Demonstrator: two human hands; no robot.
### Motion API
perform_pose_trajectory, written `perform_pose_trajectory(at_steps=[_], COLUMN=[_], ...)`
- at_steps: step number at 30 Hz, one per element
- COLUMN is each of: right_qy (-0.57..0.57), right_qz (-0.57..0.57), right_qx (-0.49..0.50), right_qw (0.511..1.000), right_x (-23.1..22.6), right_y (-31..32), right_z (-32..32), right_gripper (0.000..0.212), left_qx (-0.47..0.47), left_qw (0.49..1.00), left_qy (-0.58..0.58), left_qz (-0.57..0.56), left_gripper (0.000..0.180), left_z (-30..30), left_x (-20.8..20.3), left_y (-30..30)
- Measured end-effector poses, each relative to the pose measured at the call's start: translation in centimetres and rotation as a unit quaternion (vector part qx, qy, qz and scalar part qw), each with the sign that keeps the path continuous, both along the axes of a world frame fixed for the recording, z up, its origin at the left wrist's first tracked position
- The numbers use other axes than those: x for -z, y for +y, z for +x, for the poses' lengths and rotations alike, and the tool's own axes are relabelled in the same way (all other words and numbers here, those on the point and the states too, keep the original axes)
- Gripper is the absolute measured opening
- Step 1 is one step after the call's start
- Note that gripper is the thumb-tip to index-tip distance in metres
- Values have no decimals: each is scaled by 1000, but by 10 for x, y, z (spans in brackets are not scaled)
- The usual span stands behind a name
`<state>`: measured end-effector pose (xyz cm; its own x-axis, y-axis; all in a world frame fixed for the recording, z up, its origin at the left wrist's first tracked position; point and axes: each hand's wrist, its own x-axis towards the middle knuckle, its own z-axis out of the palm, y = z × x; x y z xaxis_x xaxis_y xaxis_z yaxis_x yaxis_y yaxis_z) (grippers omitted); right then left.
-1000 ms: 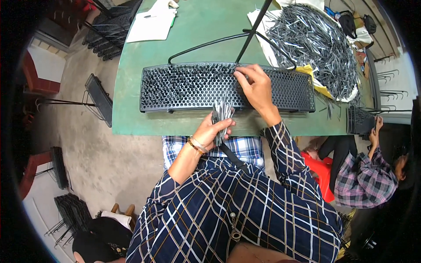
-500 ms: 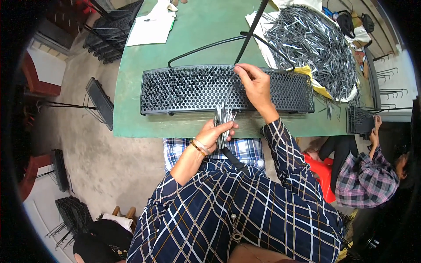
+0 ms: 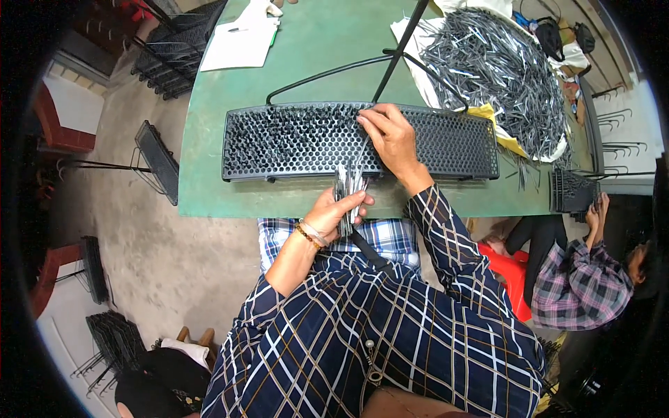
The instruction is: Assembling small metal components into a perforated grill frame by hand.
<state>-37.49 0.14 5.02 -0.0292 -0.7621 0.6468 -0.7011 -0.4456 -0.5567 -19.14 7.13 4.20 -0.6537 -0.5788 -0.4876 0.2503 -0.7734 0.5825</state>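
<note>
A long black panel full of round holes [image 3: 453,143] lies across the green table in front of me. Dark tufts [image 3: 279,132] stick up from the holes over its left part; the right part shows bare holes. At the panel's near edge, my left hand [image 3: 329,214] is closed around a bundle of thin, shiny black strips [image 3: 350,182], their ends pointing toward the panel. Over the middle of the panel, my right hand [image 3: 394,139] pinches with thumb and forefinger at the edge of the tufts. A thin strip [image 3: 363,148] runs down from these fingertips.
A large heap of the same strips [image 3: 491,76] lies on pale sacking at the back right. Black rods [image 3: 401,52] rise behind the panel. White papers [image 3: 240,45] with a pen are at the back left. A co-worker [image 3: 582,282] sits at right, hands on another panel [image 3: 571,191].
My right hand has shifted a little to the left along the panel, fingers still pinched. The bundle in my left hand has moved slightly left.
</note>
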Motion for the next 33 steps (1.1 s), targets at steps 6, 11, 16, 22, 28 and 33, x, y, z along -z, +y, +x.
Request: perform_pose_trajectory(at_steps=[6,11,16,22,28,33], right_qy=[104,117,33,188,191,-112], right_qz=[-34,-32,28,67,24,67], right_qx=[17,27,-5,-96,-141,-1], right_qw=[994,992,999,975,971,991], right_x=[-1,3,-17,-17,-3,-18], right_y=[-1,4,18,61,76,47], right_z=[-3,0,3,11,-1,0], right_gripper=[15,16,19,29,25,22], left_qx=[-22,-134,-181,-148,-111,-106], left_qw=[1000,986,980,989,994,993], left_qy=[-18,-4,51,14,13,28], left_qz=[2,-101,-66,10,17,41], left_gripper=[17,14,20,30,23,23], left_z=[10,25,46,44,28,7], left_x=[-10,-11,-22,-11,-10,-11], left_y=[2,0,-5,6,7,-3])
